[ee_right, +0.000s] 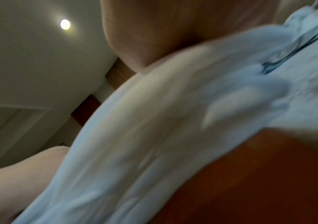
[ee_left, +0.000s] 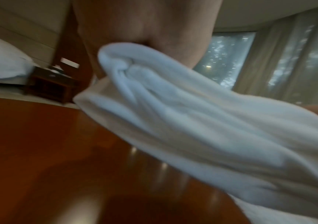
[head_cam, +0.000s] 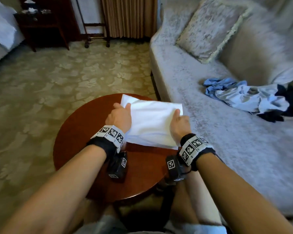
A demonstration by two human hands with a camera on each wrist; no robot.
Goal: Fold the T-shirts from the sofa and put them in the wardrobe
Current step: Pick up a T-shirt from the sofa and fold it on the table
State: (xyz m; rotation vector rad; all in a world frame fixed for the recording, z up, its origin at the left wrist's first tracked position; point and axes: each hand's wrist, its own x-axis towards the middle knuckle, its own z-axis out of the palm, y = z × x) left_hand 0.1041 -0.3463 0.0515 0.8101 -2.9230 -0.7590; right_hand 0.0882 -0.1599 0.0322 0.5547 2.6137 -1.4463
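Patterned pale-green carpet (head_cam: 71, 78) covers the floor of a bedroom, with a bed (head_cam: 0, 31) at the far left, a dark wooden nightstand (head_cam: 41, 26) beside it, and striped curtains (head_cam: 127, 16) behind. Along the right runs a light grey sofa (head_cam: 210, 132) carrying a cushion (head_cam: 211, 29) and a loose heap of crumpled blue, white and dark T-shirts (head_cam: 249, 98), well apart from the hands. Nothing lies between the hands and the garment they hold.

On the round reddish-brown worktop (head_cam: 85, 132), a folded white T-shirt (head_cam: 152, 122) lies at the far side nearest the sofa. The left hand (head_cam: 119, 116) grips its left edge with thumb on top and fingers curled under; the left wrist view shows bunched white cloth (ee_left: 192, 121) in the grasp. The right hand (head_cam: 179, 124) pinches the right edge the same way. The right wrist view is blurred, showing white cloth (ee_right: 154, 121) above the wood.
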